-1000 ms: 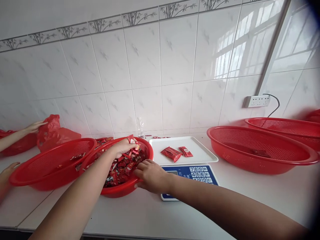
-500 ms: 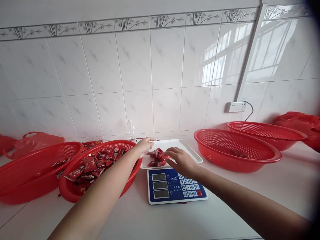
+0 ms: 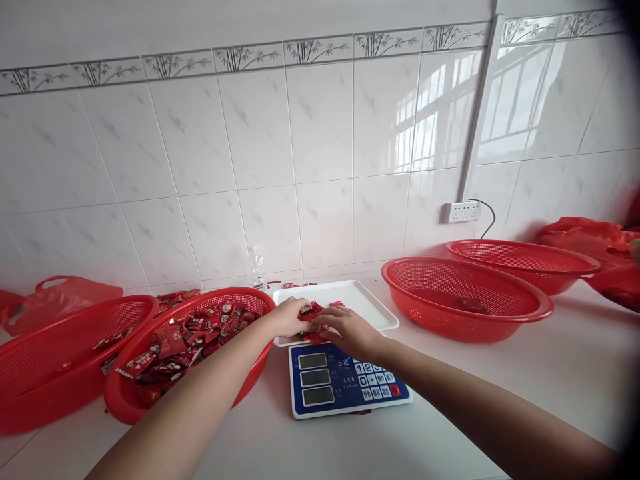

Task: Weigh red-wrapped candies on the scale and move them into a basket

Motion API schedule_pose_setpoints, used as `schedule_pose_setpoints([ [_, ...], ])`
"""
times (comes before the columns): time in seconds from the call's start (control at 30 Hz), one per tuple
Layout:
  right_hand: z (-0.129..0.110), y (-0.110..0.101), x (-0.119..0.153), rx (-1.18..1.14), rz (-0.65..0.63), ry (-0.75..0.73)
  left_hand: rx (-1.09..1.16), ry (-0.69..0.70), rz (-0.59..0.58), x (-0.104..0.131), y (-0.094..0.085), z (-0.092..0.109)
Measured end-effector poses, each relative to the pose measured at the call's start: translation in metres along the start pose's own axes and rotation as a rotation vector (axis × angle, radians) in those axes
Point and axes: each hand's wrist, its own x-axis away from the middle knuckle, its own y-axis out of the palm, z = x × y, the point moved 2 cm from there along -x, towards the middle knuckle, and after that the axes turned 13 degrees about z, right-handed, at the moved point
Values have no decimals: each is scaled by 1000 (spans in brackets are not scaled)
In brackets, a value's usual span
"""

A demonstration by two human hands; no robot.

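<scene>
Several red packets (image 3: 316,324) lie bunched at the front of the white tray (image 3: 367,303) on the blue-faced scale (image 3: 345,383). My left hand (image 3: 290,317) closes round them from the left, fingers curled on the packets. From the right, my right hand (image 3: 350,330) is curled over the same bunch, its fingertips touching the packets. Both hands nearly meet above the tray's front edge. Left of the scale, a red basket (image 3: 267,303) holds a heap of red packets (image 3: 200,333), partly hidden by my left forearm.
Another red basket (image 3: 30,333) stands at the far left, a few packets inside. Two red baskets (image 3: 470,327) (image 3: 565,283) stand at the right. Against the tiled wall are a clear bottle (image 3: 257,270), a socket strip (image 3: 463,212) and red bags (image 3: 585,237).
My left hand has come down from the tray's back left onto the packets. The two hands are now closer together round the bunch. The view has shifted slightly.
</scene>
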Motion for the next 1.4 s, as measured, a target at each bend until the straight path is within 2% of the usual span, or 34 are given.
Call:
schedule_pose_setpoints([
  [0.07, 5, 2, -4, 38, 2, 93, 19, -9, 71, -2, 6, 0],
  [0.2, 22, -2, -5, 118, -23, 271, 99, -94, 131, -6, 12, -6],
  [0.37, 50, -11, 3, 176, -33, 373, -110, -111, 265, -5, 10, -16],
  [0.43, 59, -12, 5, 181, -54, 408, -191, -103, 281, -5, 11, -17],
  [0.53, 59, -13, 3, 161, -59, 408, -139, -75, 263, -5, 15, -12],
  [0.63, 46, -11, -2, 99, -62, 340, -37, -19, 213, -5, 18, -4],
  [0.8, 33, 2, -7, 93, -89, 278, -93, -19, 102, 0, 19, -1],
  [0.9, 40, 6, -7, 143, -78, 310, -66, -65, 181, 0, 18, -8],
  [1.03, 48, 0, -6, 195, -93, 343, 3, -115, 297, -2, 16, -14],
  [1.2, 53, -10, -3, 221, -91, 371, 11, -126, 299, -2, 16, -12],
  [1.4, 59, -9, -5, 142, -14, 412, 81, -176, 383, -4, 13, -18],
])
